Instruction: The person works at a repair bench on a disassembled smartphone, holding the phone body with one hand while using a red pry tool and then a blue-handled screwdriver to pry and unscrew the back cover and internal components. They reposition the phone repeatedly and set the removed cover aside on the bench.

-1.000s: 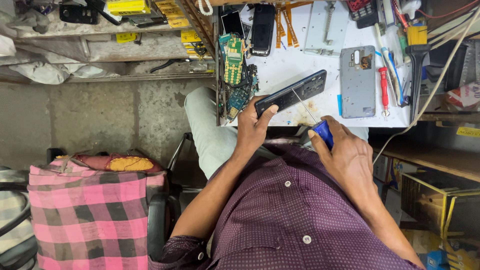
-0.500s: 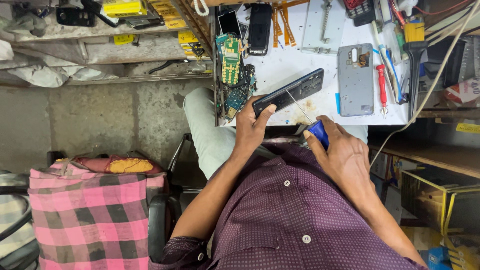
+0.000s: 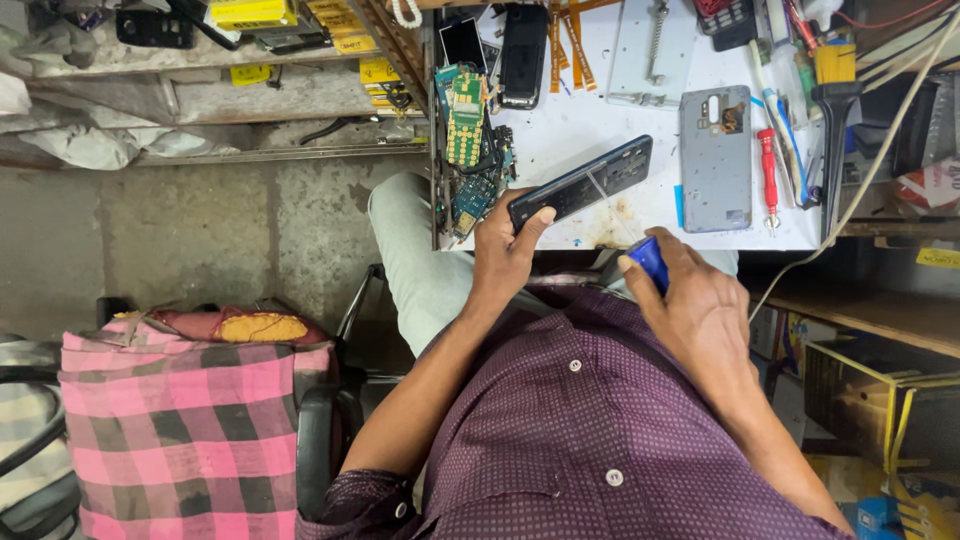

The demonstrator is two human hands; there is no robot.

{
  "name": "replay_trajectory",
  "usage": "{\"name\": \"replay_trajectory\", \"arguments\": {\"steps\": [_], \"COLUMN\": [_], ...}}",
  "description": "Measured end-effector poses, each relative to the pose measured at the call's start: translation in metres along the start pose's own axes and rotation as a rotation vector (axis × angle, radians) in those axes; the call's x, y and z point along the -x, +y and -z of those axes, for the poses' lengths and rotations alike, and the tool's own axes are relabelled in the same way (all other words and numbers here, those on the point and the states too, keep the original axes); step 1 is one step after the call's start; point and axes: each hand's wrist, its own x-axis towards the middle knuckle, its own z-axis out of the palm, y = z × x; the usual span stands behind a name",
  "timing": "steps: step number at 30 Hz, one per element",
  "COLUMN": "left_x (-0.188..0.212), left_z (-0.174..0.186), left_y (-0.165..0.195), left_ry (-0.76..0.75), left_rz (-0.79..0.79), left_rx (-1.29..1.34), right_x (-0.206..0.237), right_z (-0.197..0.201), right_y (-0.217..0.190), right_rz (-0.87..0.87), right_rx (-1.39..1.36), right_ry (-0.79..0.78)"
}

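Head view, looking down over a seated person's chest. The left hand [image 3: 503,255] grasps the near end of a dark opened phone body [image 3: 582,183], thumb on its lower edge, holding it tilted over the front edge of the white workbench [image 3: 600,125]. The right hand [image 3: 700,310] is clenched round the blue handle of a screwdriver [image 3: 648,258]; its thin shaft runs up to the phone, but the tip is too fine to make out and most of the handle is hidden inside the fist. Just right of the phone lies a grey back cover [image 3: 716,158] with a camera cut-out, and beside that a red-handled screwdriver [image 3: 767,170]. At the bench's left edge sits a heap of green circuit boards [image 3: 465,130], their parts too small to tell apart; a black phone shell [image 3: 524,55] lies above them, cut off by the top of the frame. Orange strips [image 3: 572,40] lie nearby. On the grey shelves at upper left, yellow labels [image 3: 250,73] are stuck to the shelf edge and a yellow box [image 3: 250,12] is partly cropped. A pink checked cloth [image 3: 170,430] covers a seat at lower left. A yellow-edged carton [image 3: 880,400] stands in shadow at lower right.
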Motion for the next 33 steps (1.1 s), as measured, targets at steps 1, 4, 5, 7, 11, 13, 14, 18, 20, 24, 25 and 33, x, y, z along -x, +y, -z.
{"name": "replay_trajectory", "arguments": {"steps": [1,4,5,7,11,13,14,18,20,24,25,33], "left_x": [0.0002,0.0013,0.0014,0.0024,0.0017,0.0026,0.0021,0.003,0.0032,0.0018,0.002,0.0021], "left_z": [0.0,-0.0021,-0.0025,-0.0016,-0.0006,-0.0019,-0.0031,-0.0008,-0.0011,-0.0014,-0.0005,-0.0022], "left_y": [0.0,0.0,0.0,-0.0003,-0.0025,-0.0035,-0.0037,-0.0026,-0.0012,0.0011,0.0015,0.001], "left_ry": [-0.001,-0.015,-0.017,-0.01,-0.013,-0.02,-0.018,-0.007,-0.003,-0.008,-0.004,-0.005], "left_rz": [0.004,0.016,0.017,0.028,0.019,0.014,0.014,0.056,-0.013,0.021,0.023,0.054], "left_rx": [0.021,0.08,0.098,0.068,0.046,0.099,0.115,0.024,0.022,0.025,0.015,0.075], "right_x": [0.0001,0.0016,0.0019,0.0019,0.0023,0.0036,0.0034,0.0023,0.0026,0.0012,0.0007,0.0005], "right_z": [-0.0006,-0.0004,0.0007,0.0015,-0.0004,0.0001,0.0017,0.0023,0.0032,0.0059,0.005,0.0065], "right_y": [-0.0003,-0.0002,0.0006,0.001,-0.001,-0.001,0.0,-0.0012,-0.002,-0.002,-0.0028,-0.0006], "right_rz": [0.006,0.007,0.006,0.006,0.013,0.016,0.018,0.04,0.019,-0.061,-0.032,-0.063], "right_rx": [0.002,-0.006,-0.016,-0.015,0.001,-0.009,-0.016,-0.022,-0.019,-0.041,-0.02,-0.035], "right_ry": [-0.015,-0.029,-0.018,-0.014,-0.027,-0.014,0.005,0.024,-0.014,-0.034,-0.028,-0.05]}}
